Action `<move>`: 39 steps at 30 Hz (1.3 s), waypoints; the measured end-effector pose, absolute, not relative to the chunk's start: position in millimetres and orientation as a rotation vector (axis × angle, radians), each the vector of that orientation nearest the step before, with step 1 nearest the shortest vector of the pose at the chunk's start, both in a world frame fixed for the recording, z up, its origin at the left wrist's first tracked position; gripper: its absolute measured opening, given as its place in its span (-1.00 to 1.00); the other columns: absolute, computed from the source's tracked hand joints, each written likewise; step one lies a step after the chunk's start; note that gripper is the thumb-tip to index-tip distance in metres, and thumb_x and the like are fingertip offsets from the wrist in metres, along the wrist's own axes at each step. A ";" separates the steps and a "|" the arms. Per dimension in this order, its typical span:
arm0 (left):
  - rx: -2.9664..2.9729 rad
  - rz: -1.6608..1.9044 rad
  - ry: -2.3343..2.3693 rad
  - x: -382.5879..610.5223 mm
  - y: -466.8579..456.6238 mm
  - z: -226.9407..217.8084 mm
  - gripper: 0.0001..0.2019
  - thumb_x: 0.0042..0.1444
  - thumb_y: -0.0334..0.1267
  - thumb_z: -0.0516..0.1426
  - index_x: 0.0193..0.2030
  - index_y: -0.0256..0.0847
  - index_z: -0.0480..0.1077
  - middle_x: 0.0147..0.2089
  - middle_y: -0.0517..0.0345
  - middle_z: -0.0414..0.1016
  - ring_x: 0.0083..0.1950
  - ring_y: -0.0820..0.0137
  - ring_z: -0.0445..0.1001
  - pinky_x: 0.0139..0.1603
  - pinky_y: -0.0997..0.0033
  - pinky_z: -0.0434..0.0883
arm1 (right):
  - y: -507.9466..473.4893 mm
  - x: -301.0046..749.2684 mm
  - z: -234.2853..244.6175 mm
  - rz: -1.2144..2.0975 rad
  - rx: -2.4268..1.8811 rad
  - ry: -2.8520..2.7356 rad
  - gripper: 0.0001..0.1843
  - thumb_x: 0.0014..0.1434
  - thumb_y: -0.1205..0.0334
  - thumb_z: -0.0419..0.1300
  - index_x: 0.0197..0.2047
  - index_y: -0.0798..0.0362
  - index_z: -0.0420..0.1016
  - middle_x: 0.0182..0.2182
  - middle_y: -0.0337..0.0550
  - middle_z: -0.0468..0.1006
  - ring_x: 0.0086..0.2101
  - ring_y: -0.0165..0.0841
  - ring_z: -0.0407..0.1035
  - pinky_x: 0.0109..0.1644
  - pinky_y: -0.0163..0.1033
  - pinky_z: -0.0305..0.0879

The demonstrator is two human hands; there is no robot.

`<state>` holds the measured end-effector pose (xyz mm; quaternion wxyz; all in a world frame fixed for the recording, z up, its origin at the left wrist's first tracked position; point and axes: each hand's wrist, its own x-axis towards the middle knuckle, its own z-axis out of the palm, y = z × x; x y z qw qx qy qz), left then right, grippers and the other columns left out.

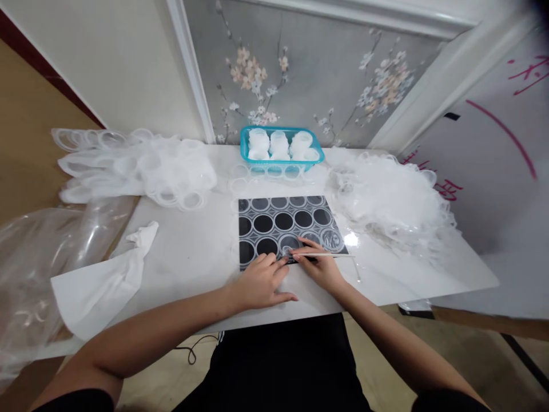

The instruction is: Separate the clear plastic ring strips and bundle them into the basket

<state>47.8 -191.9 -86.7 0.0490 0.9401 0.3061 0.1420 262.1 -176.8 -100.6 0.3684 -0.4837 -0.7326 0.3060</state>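
Observation:
A black sheet [283, 221] printed with rows of pale circles lies flat on the white table. My left hand [262, 278] rests at its near edge, palm down, thumb out and fingers apart. In my right hand [318, 264] is a thin white stick [338, 255], its tail pointing right, fingers closed round it over the near rows. Between the fingertips of both hands sits a small clear film piece [287, 249], partly covered. Clear film also shines over a circle [331, 239] near the sheet's right corner.
A blue basket [245, 150] with stacked white discs [278, 142] stands at the back. Heaps of translucent film with cut-out rings lie to the left [167, 169] and right [386, 191]. Crumpled white paper [107, 280] and clear plastic [30, 269] are at the left edge.

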 end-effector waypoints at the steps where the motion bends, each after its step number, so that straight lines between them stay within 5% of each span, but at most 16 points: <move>1: 2.870 0.422 0.933 48.3 -191.5 -86.4 -0.31 0.17 0.28 -0.14 0.03 -0.34 0.37 0.13 -0.10 0.41 -0.07 0.15 0.28 -0.06 0.15 0.21 | -176.2 262.7 -100.5 0.787 -1.240 -1.891 -0.83 0.22 0.19 0.16 -0.18 -0.08 0.58 -0.20 -0.17 0.64 0.14 -0.18 0.29 0.17 0.06 0.30; 16: 2.728 0.380 0.988 46.0 -184.5 -79.0 -0.43 0.17 0.22 -0.04 0.01 -0.26 0.38 -0.09 0.00 0.49 -0.12 0.23 0.28 -0.13 0.23 0.23 | -173.4 262.0 -102.9 0.727 -1.213 -1.961 -0.79 0.23 0.16 0.11 -0.21 -0.08 0.59 -0.22 -0.20 0.65 0.13 -0.14 0.30 0.18 0.04 0.27; 25: 2.769 0.314 1.017 46.7 -184.6 -73.0 -0.15 -0.10 0.47 -0.02 0.03 -0.28 0.40 -0.31 -0.01 0.37 -0.22 0.21 0.29 -0.15 0.24 0.27 | -161.0 263.3 -85.8 0.040 -1.132 -2.391 -0.73 0.19 0.34 0.10 -0.11 -0.09 0.54 -0.23 -0.17 0.65 0.12 -0.11 0.26 0.19 0.09 0.07; 29: 2.818 0.323 1.019 46.6 -183.9 -72.5 -0.14 -0.08 0.44 -0.01 0.08 -0.33 0.39 -0.31 -0.03 0.38 -0.20 0.21 0.31 -0.17 0.26 0.28 | -119.7 294.2 -57.0 -0.136 -1.398 -1.776 -0.73 0.25 0.28 0.02 -0.19 0.01 0.57 -0.26 -0.09 0.63 -0.08 -0.14 0.39 0.06 0.03 0.22; 34: 2.944 0.424 1.003 61.6 -179.3 -66.9 -0.36 0.11 0.32 -0.08 -0.21 -0.26 0.47 -0.41 0.03 0.43 -0.27 0.27 0.31 -0.25 0.30 0.23 | -132.4 317.4 -71.5 0.222 -1.323 -1.810 -0.75 0.22 0.13 0.10 -0.25 0.00 0.60 -0.25 -0.12 0.64 -0.06 -0.12 0.39 0.05 0.01 0.30; 39: 3.158 0.563 0.830 97.4 -170.2 -69.9 -0.44 0.24 0.17 -0.12 -0.24 -0.31 0.45 -0.13 -0.02 0.53 -0.19 0.26 0.33 -0.19 0.25 0.21 | -155.1 309.2 -104.0 0.688 -1.282 -1.871 -0.73 0.19 0.04 0.13 -0.27 -0.02 0.62 -0.19 -0.12 0.64 0.07 -0.10 0.36 0.20 0.06 0.21</move>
